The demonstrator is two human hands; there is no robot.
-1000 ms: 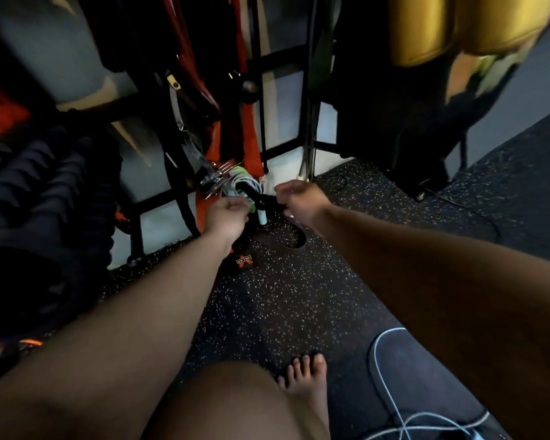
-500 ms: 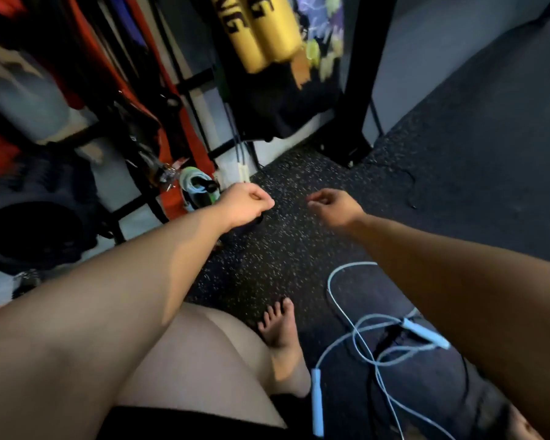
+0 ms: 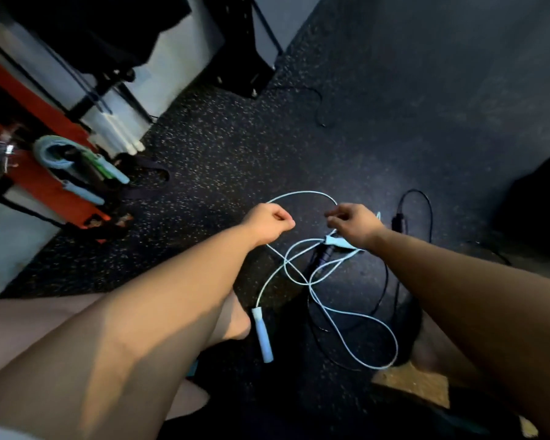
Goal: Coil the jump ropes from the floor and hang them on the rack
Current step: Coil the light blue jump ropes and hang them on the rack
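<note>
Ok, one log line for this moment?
left hand: fisted, holds nothing seen | right hand: open, over blue rope | blue rope: loose on floor, tangled with black rope | rack: coiled ropes hung

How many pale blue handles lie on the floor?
2. One blue handle lies beside the foot; the other handle lies below the right hand. Others may be hidden.

A pale blue rope (image 3: 262, 335) sprawls in loose tangled loops on the floor, across a black rope (image 3: 397, 220); coiled ropes (image 3: 50, 150) hang far left.
</note>
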